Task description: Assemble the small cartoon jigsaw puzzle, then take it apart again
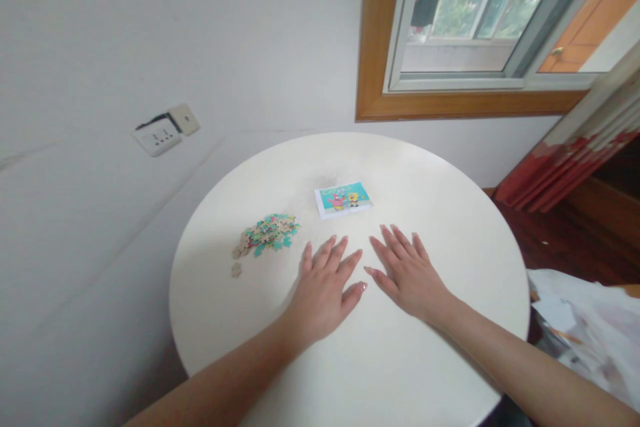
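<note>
Both hands rest palm down on a round white table [380,373]. My left hand [325,293] has its fingers spread and holds nothing. To its upper left lies a heap of jigsaw puzzle pieces [270,233], some turquoise, some showing plain beige backs. One small cluster of beige pieces [237,270] sits just off the heap. My right hand [407,273] is flat too, fingers apart, with nothing in it. Beyond the hands is a small picture card [344,199] with a pink and a yellow cartoon figure on turquoise. Neither hand touches the card or the pieces.
Behind the table is a white wall [225,33] with a power socket [159,135] at left. A wood-framed window [375,103] is at upper right, beside a red and beige curtain [565,153]. White plastic bags [595,327] lie right of the table's edge.
</note>
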Motion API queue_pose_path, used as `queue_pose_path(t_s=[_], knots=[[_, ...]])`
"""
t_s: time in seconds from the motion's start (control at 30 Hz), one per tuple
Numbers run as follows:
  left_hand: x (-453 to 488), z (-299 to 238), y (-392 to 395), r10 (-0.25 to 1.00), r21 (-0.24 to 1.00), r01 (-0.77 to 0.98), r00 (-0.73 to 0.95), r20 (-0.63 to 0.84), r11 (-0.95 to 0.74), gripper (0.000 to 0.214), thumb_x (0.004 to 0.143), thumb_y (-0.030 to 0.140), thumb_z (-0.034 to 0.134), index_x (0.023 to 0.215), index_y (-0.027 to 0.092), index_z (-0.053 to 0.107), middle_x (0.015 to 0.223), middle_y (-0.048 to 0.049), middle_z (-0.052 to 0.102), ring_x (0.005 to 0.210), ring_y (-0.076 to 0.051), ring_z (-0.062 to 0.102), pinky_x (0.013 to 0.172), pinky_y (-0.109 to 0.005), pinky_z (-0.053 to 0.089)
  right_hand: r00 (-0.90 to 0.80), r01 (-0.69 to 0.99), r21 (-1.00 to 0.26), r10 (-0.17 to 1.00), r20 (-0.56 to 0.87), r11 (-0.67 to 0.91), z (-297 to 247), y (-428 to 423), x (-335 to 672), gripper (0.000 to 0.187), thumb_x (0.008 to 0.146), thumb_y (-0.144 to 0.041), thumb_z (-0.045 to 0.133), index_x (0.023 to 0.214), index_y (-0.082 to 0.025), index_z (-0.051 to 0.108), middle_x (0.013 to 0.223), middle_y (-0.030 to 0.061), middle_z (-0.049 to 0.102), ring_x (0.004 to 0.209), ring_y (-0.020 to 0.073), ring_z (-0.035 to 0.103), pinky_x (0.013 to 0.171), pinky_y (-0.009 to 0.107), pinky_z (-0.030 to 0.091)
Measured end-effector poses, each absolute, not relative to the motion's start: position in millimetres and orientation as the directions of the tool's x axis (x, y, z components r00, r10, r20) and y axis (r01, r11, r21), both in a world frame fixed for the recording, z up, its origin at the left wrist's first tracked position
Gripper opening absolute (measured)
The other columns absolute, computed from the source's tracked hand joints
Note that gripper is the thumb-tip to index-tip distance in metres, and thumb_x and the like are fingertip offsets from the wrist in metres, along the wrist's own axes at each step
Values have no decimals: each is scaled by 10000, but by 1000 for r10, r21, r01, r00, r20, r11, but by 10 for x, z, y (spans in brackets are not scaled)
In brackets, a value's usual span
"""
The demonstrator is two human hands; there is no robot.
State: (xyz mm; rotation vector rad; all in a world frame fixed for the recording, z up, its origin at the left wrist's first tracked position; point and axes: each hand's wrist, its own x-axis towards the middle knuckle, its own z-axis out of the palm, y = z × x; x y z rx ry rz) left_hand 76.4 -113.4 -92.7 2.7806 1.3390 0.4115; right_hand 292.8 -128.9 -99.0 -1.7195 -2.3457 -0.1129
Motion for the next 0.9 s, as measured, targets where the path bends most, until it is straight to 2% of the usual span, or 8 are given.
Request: queue_pose_path(t_s=[0.9], knots=[[771, -918, -1137, 774, 144, 763, 603, 192, -630, 522, 965, 537, 348, 1439, 320, 381, 1558, -80, 313, 1445, -325, 218, 1129, -661, 131, -289, 949, -64, 932, 216, 309, -985, -1289, 2933, 597, 966, -535, 329, 1463, -213, 403, 1571, 134, 258, 1457, 333, 208, 1130, 592, 184]])
